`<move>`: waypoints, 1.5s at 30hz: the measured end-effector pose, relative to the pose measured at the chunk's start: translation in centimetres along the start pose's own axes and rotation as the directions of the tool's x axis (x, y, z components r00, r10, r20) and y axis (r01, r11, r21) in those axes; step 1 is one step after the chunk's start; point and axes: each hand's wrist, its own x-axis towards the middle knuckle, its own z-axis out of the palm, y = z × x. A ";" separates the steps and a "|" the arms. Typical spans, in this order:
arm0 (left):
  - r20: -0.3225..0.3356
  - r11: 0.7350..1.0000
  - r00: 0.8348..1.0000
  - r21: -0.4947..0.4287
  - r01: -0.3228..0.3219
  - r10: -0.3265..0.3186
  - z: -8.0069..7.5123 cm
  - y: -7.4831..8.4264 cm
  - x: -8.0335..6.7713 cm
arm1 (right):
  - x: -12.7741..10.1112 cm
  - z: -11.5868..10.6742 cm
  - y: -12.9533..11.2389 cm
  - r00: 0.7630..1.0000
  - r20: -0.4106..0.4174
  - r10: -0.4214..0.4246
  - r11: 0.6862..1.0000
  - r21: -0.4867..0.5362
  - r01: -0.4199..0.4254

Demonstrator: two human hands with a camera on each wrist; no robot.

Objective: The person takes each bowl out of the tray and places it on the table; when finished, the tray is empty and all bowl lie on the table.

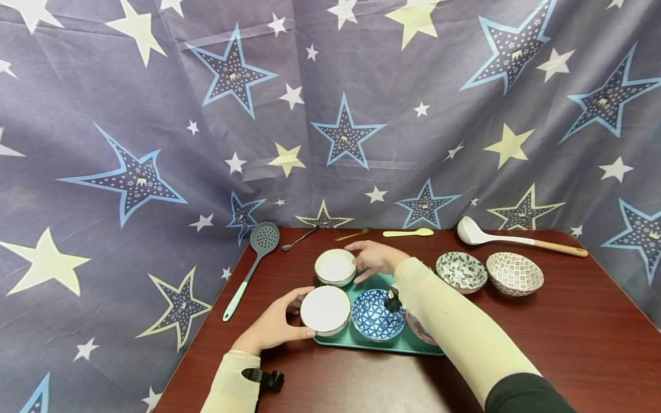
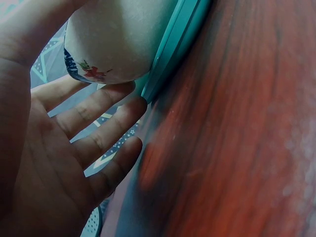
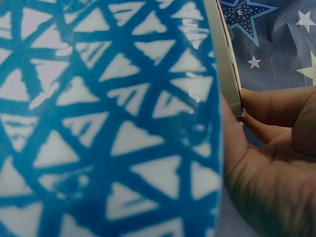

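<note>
Currently, left hand (image 1: 277, 324) curved round near white bowl (image 1: 325, 310), right hand (image 1: 377, 256) loosely spread against far white bowl (image 1: 335, 267) (hold unclear)

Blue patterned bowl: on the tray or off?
On: in the head view, the blue patterned bowl sits on the green tray, which shows in front of it and behind.

Left hand (image 1: 276, 324) — fingers extended, thumb apart; right hand (image 1: 376, 258) — farther forward, arm outstretched.
</note>
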 end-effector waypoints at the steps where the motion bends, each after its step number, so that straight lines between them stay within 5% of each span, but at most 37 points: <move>1: 0.001 1.000 1.000 0.003 0.001 -0.001 0.0 0.0 0.0 | 0.0 0.0 0.1 1.000 0.004 -0.006 1.000 0.007 0.006; 19: -0.001 1.000 1.000 -0.001 -0.019 0.019 -0.1 0.5 0.0 | -0.4 -0.5 0.0 0.997 -0.060 -0.048 0.998 0.041 0.051; 45: -0.003 1.000 1.000 0.008 -0.006 0.006 0.0 0.2 -0.1 | -5.8 -2.9 -1.8 0.970 -0.128 -0.207 0.974 0.071 0.217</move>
